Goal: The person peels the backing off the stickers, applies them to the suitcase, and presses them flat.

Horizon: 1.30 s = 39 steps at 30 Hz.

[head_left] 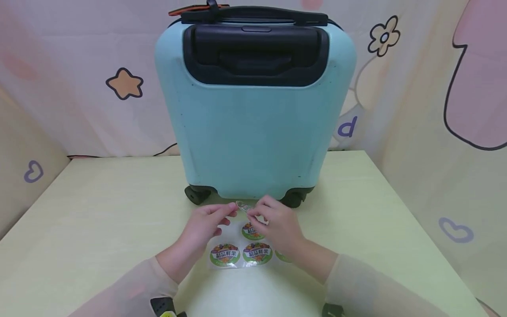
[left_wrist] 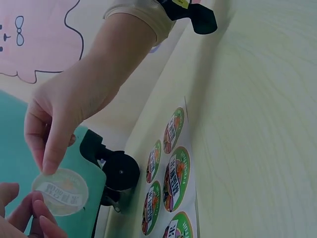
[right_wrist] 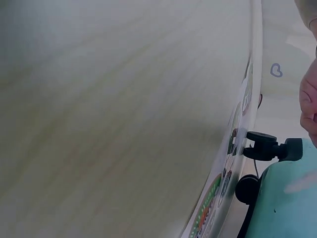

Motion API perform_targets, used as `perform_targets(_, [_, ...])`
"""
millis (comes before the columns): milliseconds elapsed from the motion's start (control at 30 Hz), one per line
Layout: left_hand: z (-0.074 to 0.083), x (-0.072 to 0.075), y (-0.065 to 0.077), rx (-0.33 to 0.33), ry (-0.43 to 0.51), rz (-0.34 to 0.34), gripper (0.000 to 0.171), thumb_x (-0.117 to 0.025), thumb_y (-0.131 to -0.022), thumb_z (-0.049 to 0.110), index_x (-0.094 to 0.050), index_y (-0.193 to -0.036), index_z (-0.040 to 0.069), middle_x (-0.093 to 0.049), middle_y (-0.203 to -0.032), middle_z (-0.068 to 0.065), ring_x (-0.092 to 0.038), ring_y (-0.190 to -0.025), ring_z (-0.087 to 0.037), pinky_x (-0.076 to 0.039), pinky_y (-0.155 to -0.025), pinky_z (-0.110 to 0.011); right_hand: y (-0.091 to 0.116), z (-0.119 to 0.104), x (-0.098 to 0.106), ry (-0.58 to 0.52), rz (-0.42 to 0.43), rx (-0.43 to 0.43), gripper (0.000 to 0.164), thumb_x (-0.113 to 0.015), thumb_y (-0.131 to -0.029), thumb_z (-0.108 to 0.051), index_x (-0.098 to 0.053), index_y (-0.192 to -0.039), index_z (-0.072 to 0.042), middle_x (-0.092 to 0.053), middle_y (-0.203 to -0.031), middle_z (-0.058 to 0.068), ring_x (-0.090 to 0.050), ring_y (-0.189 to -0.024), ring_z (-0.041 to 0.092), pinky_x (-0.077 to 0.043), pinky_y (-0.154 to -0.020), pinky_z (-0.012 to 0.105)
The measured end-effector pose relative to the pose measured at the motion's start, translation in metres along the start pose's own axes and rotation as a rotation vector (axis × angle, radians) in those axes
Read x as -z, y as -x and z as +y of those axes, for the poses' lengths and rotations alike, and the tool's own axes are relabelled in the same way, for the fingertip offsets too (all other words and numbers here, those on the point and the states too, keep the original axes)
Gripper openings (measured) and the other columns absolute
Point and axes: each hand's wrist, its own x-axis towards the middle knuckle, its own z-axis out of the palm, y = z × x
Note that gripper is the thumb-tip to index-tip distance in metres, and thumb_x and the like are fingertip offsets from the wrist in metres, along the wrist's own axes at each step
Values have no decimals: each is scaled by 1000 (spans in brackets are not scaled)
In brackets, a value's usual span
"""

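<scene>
Low-centre in head view, pinching a thin pale oval sticker [head_left: 243,206] with bare left hand [head_left: 203,222] and right hand [head_left: 280,225], probably already peeled, so maybe go edges-only next.

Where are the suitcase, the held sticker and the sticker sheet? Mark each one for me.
Suitcase [head_left: 253,136], head view: middle of its light-blue panel.
Held sticker [left_wrist: 68,190], left wrist view: middle of its round surface.
Sticker sheet [head_left: 233,233], head view: bare white backing.

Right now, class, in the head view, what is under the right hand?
A sticker sheet lies on the table beneath; the right hand covers part of it, so that part cannot be seen.
</scene>
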Motion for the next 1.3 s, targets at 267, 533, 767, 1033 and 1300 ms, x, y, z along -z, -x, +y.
perform_targets(267, [5, -5, 0, -8, -3, 34, 28, -64, -88, 28, -71, -98, 3, -66, -91, -5, -57, -83, -23, -44, -67, -31, -5, -2, -1, 112, 23, 195, 6, -77, -72, -6, -72, -75, -8, -56, -73, -2, -54, -57, 8, -45, -55, 15])
perform_targets(533, [8, -5, -1, -68, -38, 51, 22, -63, -88, 18, -70, -98, 1, -63, -83, -5, -55, -79, -23, -42, -61, -27, -6, -3, -1, 119, 15, 254, 11, -80, -71, -9, -73, -79, -8, -60, -77, -2, -58, -62, 10, -49, -61, 17])
perform_targets(767, [2, 4, -9, -312, -190, 105, 15, -64, -87, 11, -71, -93, -2, -65, -83, -6, -56, -76, -17, -47, -67, -25, -9, 7, 7, 3, 55, 172, 13, -75, -77, -13, -72, -86, -4, -59, -82, 2, -53, -59, 11, -45, -55, 17])
perform_targets(1033, [4, 12, -11, -409, -261, 119, 12, -64, -86, 9, -71, -90, 0, -66, -82, -7, -57, -75, -17, -49, -67, -23, -10, 17, 18, -293, 33, -333, 18, -71, -81, -6, -70, -98, 1, -58, -90, 6, -48, -63, 11, -41, -53, 20])
perform_targets(1300, [8, 15, -10, -501, -357, 129, 8, -65, -85, 8, -71, -87, 2, -65, -77, -4, -56, -70, -15, -49, -63, -23, -14, 21, 21, -405, -243, -710, 29, -66, -87, -23, -68, -112, -8, -61, -99, 2, -51, -75, 16, -44, -62, 26])
